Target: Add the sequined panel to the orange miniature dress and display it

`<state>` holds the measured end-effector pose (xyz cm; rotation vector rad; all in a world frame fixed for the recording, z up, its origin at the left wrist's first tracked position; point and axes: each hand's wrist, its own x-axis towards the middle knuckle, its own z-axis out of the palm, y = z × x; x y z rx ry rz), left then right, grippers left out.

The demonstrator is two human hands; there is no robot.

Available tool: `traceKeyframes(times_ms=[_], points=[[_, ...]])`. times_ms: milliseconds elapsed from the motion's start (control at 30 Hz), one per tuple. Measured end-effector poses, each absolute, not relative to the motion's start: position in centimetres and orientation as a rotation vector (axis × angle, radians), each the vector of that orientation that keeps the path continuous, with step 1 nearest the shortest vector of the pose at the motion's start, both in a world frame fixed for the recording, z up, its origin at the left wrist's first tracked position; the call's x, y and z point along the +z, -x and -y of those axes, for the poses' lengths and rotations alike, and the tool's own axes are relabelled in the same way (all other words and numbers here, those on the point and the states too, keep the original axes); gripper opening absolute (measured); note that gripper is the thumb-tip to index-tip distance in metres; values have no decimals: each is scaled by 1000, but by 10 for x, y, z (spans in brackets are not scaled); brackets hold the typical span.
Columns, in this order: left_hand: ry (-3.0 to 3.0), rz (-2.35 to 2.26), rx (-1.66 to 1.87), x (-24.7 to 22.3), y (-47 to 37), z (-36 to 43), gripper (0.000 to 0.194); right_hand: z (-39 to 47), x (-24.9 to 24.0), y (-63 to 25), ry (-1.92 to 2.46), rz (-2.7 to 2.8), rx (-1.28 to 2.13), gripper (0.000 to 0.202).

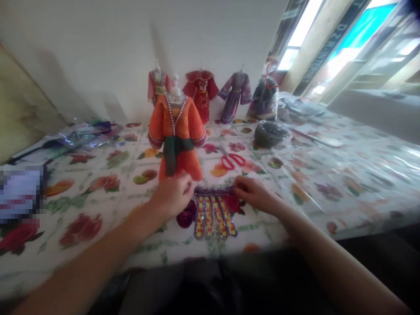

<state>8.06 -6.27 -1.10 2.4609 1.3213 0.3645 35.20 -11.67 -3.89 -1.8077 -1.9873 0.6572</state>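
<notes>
A small decorated piece with a purple top band and several yellow-and-red strips hanging from it lies near the table's front edge. My left hand pinches the left end of its band, and my right hand pinches the right end. Just behind my left hand stands a miniature orange dress with a dark green sash, on a white stand. Red-handled scissors lie on the cloth beyond the band.
Miniature garments in pink, red and purple stand along the wall. A dark bowl-like object sits at the right, and plastic bags at the left. A flowered cloth covers the table.
</notes>
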Motion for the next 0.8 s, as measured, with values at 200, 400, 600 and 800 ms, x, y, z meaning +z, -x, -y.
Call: traceKeyframes(times_ms=[200,400,600,800], points=[[-2543,-1331,233,-12,-101,47,30,118,-38,-351,1801,1983,637,11],[-2530,-1315,275,-26,-101,40,18,119,-39,-351,1796,1979,627,11],[-2438,-1305,379,-29,-85,41,17,120,-42,-354,1784,1985,596,12],[-2022,-1317,464,-38,-68,43,15,120,-42,-351,1793,2008,583,12]])
